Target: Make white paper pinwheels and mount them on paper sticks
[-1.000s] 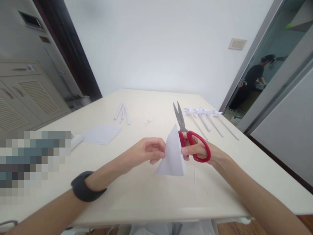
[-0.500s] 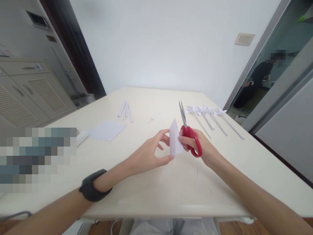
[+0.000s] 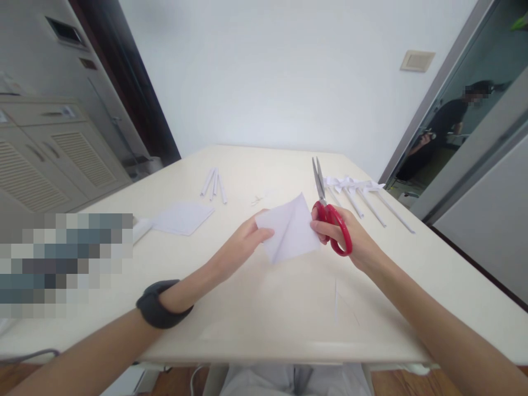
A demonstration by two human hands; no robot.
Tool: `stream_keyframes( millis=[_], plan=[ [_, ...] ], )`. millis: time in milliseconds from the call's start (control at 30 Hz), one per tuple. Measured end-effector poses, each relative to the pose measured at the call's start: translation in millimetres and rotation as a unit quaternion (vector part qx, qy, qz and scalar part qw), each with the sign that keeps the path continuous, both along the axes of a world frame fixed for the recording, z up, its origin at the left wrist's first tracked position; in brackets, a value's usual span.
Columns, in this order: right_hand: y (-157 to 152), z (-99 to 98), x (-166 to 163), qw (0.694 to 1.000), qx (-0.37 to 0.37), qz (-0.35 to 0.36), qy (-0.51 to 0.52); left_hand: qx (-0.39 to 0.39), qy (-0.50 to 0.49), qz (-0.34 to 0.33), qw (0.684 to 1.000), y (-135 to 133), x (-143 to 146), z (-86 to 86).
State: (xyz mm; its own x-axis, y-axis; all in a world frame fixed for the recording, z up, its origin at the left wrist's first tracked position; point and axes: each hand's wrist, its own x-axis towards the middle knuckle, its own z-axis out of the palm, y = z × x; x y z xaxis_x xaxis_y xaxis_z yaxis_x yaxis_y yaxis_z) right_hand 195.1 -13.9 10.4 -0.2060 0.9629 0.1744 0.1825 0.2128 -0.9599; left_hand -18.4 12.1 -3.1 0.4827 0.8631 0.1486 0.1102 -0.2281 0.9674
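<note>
My left hand (image 3: pixel 243 242) pinches the left corner of a white creased paper sheet (image 3: pixel 289 228) held above the cream table (image 3: pixel 264 308). My right hand (image 3: pixel 350 239) grips red-handled scissors (image 3: pixel 328 206), blades closed and pointing away from me, while its fingers touch the sheet's right edge. A dark band sits on my left wrist (image 3: pixel 159 302).
A stack of white paper squares (image 3: pixel 181 217) lies at the left, rolled paper sticks (image 3: pixel 214 184) behind it. Several paper pinwheels on sticks (image 3: pixel 363 192) lie at the right. A thin paper strip (image 3: pixel 336 294) lies near me. Another person (image 3: pixel 445 126) stands beyond the doorway.
The folded paper has been opened out into a wider sheet between my hands. The scissors' blades have closed and my right hand has shifted slightly right.
</note>
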Motion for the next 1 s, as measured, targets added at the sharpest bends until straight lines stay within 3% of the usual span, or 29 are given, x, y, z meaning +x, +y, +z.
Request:
stream_keyframes(
  millis=[267,567,700,800,900,1000],
  plan=[
    [0,2.4,2,0.999,-0.009,0.037,-0.018,-0.096,-0.058,0.008,0.994,1,0,-0.1],
    [2,4.1,4,0.998,-0.02,0.058,-0.019,-0.098,-0.085,-0.012,0.991,0,0,2.0],
    [7,2.9,9,0.997,-0.019,0.044,-0.054,-0.08,-0.078,0.017,0.994,2,0,0.2],
    [16,-4.1,18,0.988,-0.014,-0.025,-0.152,-0.073,-0.079,0.025,0.994,2,0,-0.7],
    [25,-16.3,26,0.938,0.033,-0.069,-0.339,-0.07,-0.075,0.028,0.994,2,-1,-1.0],
    [29,-29.7,26,0.907,0.068,-0.071,-0.408,-0.067,-0.058,0.037,0.995,0,0,-0.2]
  ],
)
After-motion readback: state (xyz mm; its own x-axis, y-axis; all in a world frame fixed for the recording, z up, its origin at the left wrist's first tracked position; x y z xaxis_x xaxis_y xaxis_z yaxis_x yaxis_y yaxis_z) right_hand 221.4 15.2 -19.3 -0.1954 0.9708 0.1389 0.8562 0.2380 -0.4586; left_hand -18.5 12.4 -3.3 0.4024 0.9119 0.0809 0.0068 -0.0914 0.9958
